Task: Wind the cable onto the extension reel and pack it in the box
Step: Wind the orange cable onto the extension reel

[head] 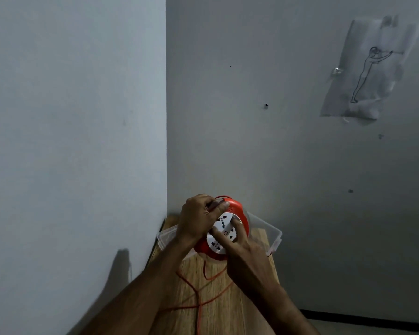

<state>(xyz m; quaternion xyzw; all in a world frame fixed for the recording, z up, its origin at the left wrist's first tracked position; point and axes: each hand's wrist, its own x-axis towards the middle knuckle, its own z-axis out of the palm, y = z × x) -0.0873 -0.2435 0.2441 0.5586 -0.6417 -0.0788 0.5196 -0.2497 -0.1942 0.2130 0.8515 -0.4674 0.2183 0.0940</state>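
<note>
A round orange extension reel (237,211) with a white socket face is held up over the table, tilted toward me. My left hand (196,218) grips its upper left rim, near the handle. My right hand (237,240) holds its lower right side, with fingers pressed on the white face. Loose orange cable (198,293) trails from the reel down across the wooden table (247,291) toward me. Behind the reel sits a clear plastic box (271,230), partly hidden by my hands and the reel.
The narrow table stands in a corner, with a wall close on the left (70,141) and another behind (276,153). A paper drawing (368,71) is taped on the back wall. Dark floor shows at the lower right.
</note>
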